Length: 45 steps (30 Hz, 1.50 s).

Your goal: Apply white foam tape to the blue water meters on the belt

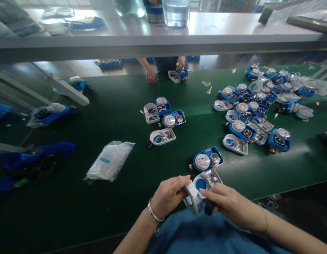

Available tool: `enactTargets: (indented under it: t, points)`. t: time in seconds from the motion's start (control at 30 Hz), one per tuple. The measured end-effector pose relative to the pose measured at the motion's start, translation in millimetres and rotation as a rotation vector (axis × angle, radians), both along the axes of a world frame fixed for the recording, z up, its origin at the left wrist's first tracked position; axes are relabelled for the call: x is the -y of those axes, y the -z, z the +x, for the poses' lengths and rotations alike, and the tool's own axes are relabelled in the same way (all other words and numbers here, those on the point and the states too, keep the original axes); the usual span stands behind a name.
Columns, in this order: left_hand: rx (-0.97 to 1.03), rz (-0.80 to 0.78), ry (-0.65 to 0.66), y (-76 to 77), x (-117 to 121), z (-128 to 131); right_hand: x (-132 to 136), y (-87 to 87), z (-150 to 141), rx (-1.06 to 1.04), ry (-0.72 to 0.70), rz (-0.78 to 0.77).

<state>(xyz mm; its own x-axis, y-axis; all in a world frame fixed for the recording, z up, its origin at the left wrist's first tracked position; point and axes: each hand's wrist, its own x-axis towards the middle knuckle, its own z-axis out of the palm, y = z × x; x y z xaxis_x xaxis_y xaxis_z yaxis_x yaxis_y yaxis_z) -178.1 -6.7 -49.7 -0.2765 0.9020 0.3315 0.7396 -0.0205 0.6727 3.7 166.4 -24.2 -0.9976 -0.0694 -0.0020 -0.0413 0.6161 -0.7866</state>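
Note:
My left hand [167,195] grips a white meter cover [199,187] with a blue disc inside, at the near edge of the green table [121,106]. My right hand [227,203] pinches the same cover from the right and also clasps a dark tool [208,209] under its fingers. Thin wires run from the cover to a blue meter body with a white dial [206,160] lying just beyond my hands.
Two more open meters [163,118] lie mid-table, and a heap of several blue meters [253,113] sits at right. A clear plastic bag [110,160] lies at left. A co-worker's hands [166,70] work across the table under a grey shelf [153,38].

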Motion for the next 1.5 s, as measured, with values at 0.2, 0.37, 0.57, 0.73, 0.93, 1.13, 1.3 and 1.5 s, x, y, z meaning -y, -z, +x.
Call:
enactTargets:
  t: [0.2, 0.37, 0.57, 0.73, 0.93, 1.13, 1.3, 1.5]
  points:
    - [-0.051, -0.024, 0.099, -1.5, -2.3, 1.0, -2.4, -2.8, -7.2, -0.021, -0.007, 0.018]
    - [-0.136, -0.024, 0.179, -5.1, -4.5, 0.8, -4.1, -3.7, -12.2, -0.147, -0.039, 0.036]
    - [-0.130, -0.054, 0.094, -6.6, -2.4, 7.1, 4.6, 2.8, -8.4, -0.279, 0.152, 0.032]
    - [-0.085, -0.111, 0.083, -12.0, -7.8, 24.2, 16.1, 14.4, -12.4, -0.395, 0.430, -0.038]
    - [-0.147, -0.186, -0.022, -16.5, -18.2, 36.9, 24.9, 33.2, -23.2, -0.305, 0.685, -0.086]
    - [-0.180, -0.169, 0.449, -20.8, -41.6, 58.8, -6.3, 54.0, -49.7, -0.097, 0.928, -0.119]
    - [0.023, -0.407, 0.198, -1.3, -43.9, 30.2, -93.9, 67.7, -68.3, 0.097, 0.789, 0.113]
    - [-0.003, -0.543, 0.162, 36.8, -58.2, -2.0, -151.1, 85.9, -101.0, 0.340, 0.440, 0.418]
